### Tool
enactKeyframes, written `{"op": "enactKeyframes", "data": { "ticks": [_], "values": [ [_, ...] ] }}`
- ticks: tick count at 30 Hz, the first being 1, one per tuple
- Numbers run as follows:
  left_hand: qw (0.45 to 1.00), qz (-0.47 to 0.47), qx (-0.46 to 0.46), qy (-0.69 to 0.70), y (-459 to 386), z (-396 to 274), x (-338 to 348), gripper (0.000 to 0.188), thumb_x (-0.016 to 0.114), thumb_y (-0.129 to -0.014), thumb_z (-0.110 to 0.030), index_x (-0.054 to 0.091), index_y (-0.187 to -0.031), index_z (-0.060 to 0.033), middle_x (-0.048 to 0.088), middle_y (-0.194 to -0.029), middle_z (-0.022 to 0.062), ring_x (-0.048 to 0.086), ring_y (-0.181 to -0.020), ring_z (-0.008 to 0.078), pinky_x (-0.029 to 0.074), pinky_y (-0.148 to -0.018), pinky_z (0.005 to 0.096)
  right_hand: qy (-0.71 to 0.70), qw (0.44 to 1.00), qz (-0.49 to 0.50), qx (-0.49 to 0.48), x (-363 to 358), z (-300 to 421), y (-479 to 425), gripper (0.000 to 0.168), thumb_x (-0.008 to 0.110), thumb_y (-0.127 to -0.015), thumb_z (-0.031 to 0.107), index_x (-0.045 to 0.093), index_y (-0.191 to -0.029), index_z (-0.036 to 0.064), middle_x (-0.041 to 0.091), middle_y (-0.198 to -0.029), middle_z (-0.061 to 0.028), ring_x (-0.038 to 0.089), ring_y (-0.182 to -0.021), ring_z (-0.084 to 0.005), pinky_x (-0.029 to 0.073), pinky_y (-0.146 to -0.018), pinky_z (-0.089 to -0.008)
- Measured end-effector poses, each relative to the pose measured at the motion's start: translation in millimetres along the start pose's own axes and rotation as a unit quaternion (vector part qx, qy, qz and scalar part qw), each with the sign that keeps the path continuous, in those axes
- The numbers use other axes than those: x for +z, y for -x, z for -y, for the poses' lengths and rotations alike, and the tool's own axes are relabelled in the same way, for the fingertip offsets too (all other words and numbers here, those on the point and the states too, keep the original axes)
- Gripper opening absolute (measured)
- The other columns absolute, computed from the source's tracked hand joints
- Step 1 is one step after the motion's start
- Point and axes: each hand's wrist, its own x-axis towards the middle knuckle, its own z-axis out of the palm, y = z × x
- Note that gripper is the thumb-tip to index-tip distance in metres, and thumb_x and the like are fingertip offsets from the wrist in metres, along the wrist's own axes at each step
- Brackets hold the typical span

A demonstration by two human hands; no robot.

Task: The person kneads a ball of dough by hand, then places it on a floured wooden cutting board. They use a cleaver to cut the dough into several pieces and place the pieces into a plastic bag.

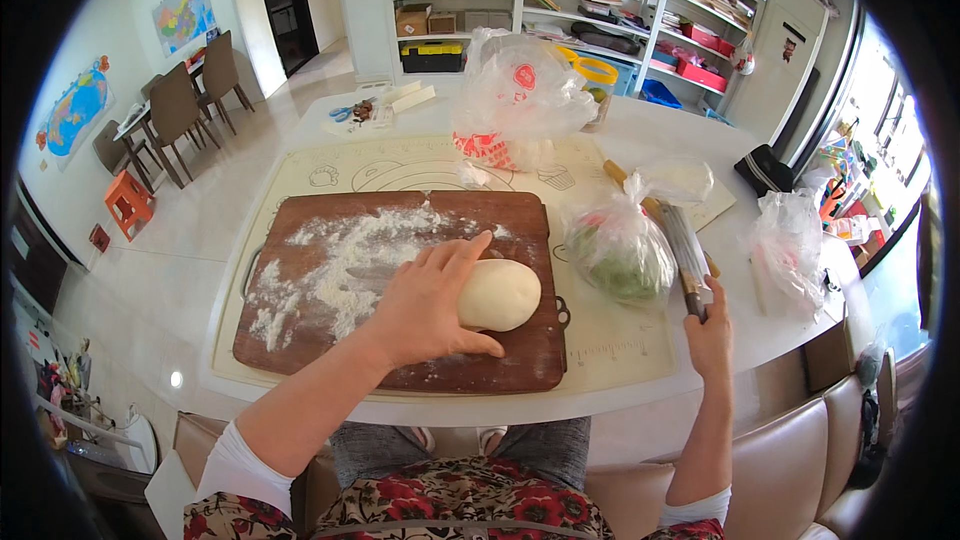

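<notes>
A smooth ball of white dough (502,295) rests on the right half of a brown wooden cutting board (405,375). Against the dough's left side lies my left hand (427,296), fingers spread, thumb along its near edge. White flour (341,266) is scattered over the board's left and middle. To the right, my right hand (709,334) grips the dark handle of a cleaver (681,244), whose wide blade points away from me over the table. Beside the blade sits a knotted clear plastic bag of green dough (626,262); its exact content is blurred by the plastic.
Under the board is a cream pastry mat (615,367) on a white table (757,262). A wooden rolling pin (615,171) lies partly behind the bag. Farther back stand a plastic bag with red print (517,90) and blue-handled scissors (349,112). Another plastic bag (787,247) is at right.
</notes>
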Motion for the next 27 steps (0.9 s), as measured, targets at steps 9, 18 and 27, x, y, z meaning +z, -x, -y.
{"op": "enactKeyframes", "data": {
  "ticks": [9, 18, 27],
  "values": [
    [0.994, 0.085, 0.046, 0.047, -11, 23, -2, 0.076, 0.088, -0.062, -0.021, 0.055, -0.130, -0.0116, 0.059, -0.126, 0.0110, 0.055, -0.116, 0.0341, 0.045, -0.099, 0.0420, -0.397, 0.913, -0.077, -0.054, -36, 31, 57, 0.054, 0.053, -0.092, 0.006, 0.040, -0.144, 0.004, 0.050, -0.075, -0.0021, 0.046, -0.055, -0.0074, 0.040, -0.049, -0.0213],
    [0.981, 0.051, 0.168, -0.085, -18, 11, -20, 0.068, 0.079, -0.066, -0.004, 0.058, -0.130, -0.0146, 0.061, -0.129, 0.0065, 0.054, -0.121, 0.0297, 0.044, -0.103, 0.0425, -0.451, 0.878, 0.153, -0.041, -36, 81, 86, 0.051, 0.049, -0.087, -0.004, 0.042, -0.138, -0.003, 0.061, -0.089, -0.0113, 0.050, -0.062, -0.0074, 0.045, -0.056, -0.0207],
    [0.992, 0.009, 0.109, 0.060, 7, 20, -19, 0.058, 0.062, -0.075, 0.009, 0.058, -0.129, -0.0134, 0.054, -0.137, 0.0103, 0.051, -0.126, 0.0338, 0.047, -0.103, 0.0432, -0.344, 0.907, 0.237, -0.058, -11, 114, 106, 0.050, 0.051, -0.086, -0.004, 0.045, -0.136, -0.004, 0.063, -0.086, -0.0063, 0.050, -0.061, -0.0052, 0.043, -0.054, -0.0213]
  ]
}}
